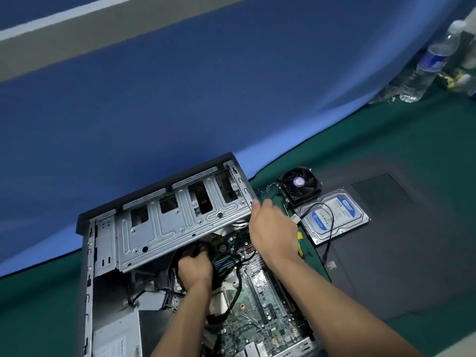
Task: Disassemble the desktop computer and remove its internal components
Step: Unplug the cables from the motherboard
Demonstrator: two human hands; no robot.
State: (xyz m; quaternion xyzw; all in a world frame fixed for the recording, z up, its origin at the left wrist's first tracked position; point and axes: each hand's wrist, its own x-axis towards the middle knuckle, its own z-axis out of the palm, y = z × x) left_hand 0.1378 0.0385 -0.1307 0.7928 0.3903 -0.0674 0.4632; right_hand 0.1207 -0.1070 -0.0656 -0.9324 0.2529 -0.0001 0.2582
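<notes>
Open grey steel desktop case point(164, 253) at 7 o'clock | left hand point(194, 270) curled round black cable bundle point(192, 249) inside | right hand point(273, 228) gripping tilted silver drive cage point(180, 222) at its 3 o'clock edge | black cooler fan point(300, 185), blue-labelled hard drive point(334, 217) at 3 o'clock on green mat point(386, 140)

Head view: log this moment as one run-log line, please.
step: cable removal | left hand: grips cables under drive cage | right hand: holds cage edge | out on mat: fan, hard drive

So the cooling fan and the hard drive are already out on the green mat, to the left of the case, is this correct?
Not quite: in the head view the cooling fan and the hard drive are out of the case, but they lie to its right, not left.
</notes>
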